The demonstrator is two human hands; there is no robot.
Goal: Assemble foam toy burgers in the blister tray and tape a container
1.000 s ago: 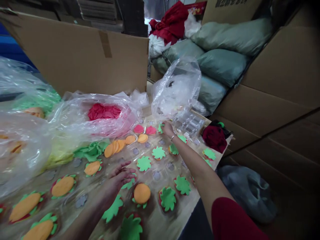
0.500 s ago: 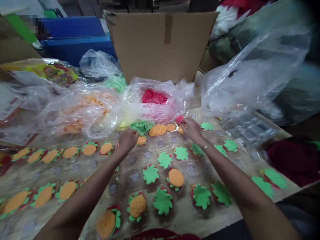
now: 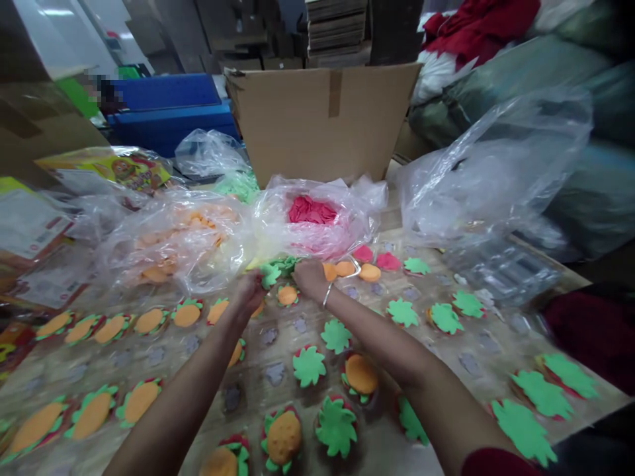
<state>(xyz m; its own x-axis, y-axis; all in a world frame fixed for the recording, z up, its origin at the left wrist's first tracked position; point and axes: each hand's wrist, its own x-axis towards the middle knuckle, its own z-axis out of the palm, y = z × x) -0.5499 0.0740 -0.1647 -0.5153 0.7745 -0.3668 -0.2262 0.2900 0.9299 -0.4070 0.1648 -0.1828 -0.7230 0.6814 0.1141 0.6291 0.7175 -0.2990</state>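
My left hand (image 3: 249,289) pinches a green leaf-shaped foam piece (image 3: 270,276) at the back of the packing rows. Close to its right, my right hand (image 3: 310,278) is closed at the edge of a small pile of green foam pieces (image 3: 286,265); its fingertips are hidden, so anything in them cannot be made out. An orange round piece on a toy burger (image 3: 288,295) lies just in front, between the two hands. Several loose orange discs (image 3: 344,269) are right of my right hand. Beyond them lie a red piece (image 3: 363,253) and a pinkish-red piece (image 3: 389,261).
Clear plastic trays with layered toy burgers (image 3: 186,314) cover the table. Behind stand plastic bags of orange pieces (image 3: 163,241) and red pieces (image 3: 311,210), and a large cardboard box (image 3: 317,132). Stacked clear trays (image 3: 510,268) and a big plastic bag (image 3: 476,178) are at right.
My right hand has moved left from the red piece to the green pile, and red pieces now lie at right. A green piece now shows in my left hand. The view has tilted up.
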